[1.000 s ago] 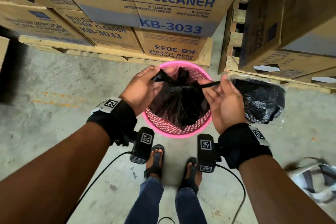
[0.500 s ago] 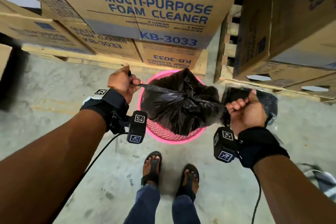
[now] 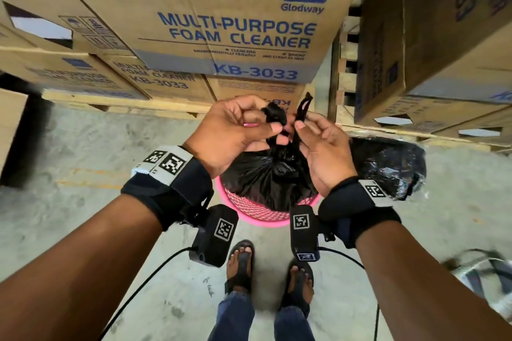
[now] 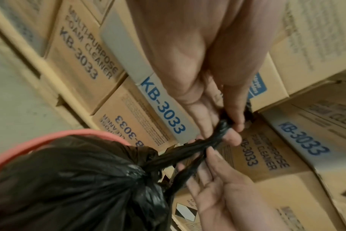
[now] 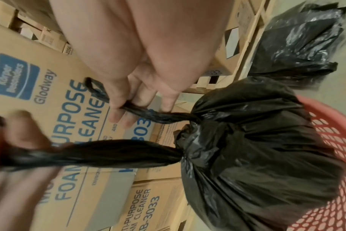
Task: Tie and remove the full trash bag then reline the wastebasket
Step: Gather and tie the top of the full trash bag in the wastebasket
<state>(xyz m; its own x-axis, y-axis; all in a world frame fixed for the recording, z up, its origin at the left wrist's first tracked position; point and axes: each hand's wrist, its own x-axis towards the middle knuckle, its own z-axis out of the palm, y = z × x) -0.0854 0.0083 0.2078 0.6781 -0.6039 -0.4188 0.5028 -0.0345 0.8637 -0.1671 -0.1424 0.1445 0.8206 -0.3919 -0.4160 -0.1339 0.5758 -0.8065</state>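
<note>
Before stacked cartons, left hand and right hand, earlier apart, now pinch trash bag tails together.

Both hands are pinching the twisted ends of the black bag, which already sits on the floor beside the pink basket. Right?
Not quite. The black bag still sits inside the pink basket, as the head view shows. The left hand and right hand do pinch its ends.
</note>
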